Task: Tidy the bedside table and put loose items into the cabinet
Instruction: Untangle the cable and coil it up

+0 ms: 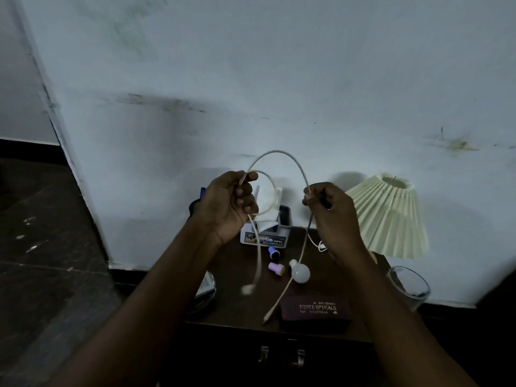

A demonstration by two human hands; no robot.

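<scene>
**Item handled:** thin white cable (279, 152), round section, slightly yellowed, held up in the air over the table top, approx. centre of view.
- Left hand (229, 202): fingers curled round a small loop of the cable, thumb on top.
- Right hand (332, 210): pinches the cable betw. thumb and forefinger, other fingers curled in.
- Betw. the hands the cable rises in one high arch.
- From the left hand a tail hangs to a blurred white plug (247, 289).
- From the right hand a longer tail hangs to a slim connector (266, 319) near the table's front edge.
- Cannot tell whether either end touches the top.

**Surface, front to back:**
- Dark cabinet front w/ two metal handles (263, 356).
- Dark brown wooden bedside table top (237, 311).
- Maroon oblong spectacle case (315, 311), front right.
- Clear glass tumbler (407, 286), right edge.
- White round bulb (300, 273) lying mid-table, w/ the long tail passing in front of it.
- Small pink cylinder w/ yellow end (276, 268), just left of the bulb.
- Small blue-capped bottle (273, 252), behind the cylinder.
- White tissue box (265, 236) at the back, tissue standing up.
- Cream pleated lampshade (388, 216), back right.

**Room:** pale bluish wall (251, 65) w/ scuffs and stains. Dark floor (42, 247) on the left.

**Writing:**
- Case reads "PRINCE OPTICALS" in gold. Smaller lines not legible.
- Box label reads "OPEL". The rest is too blurred.
</scene>
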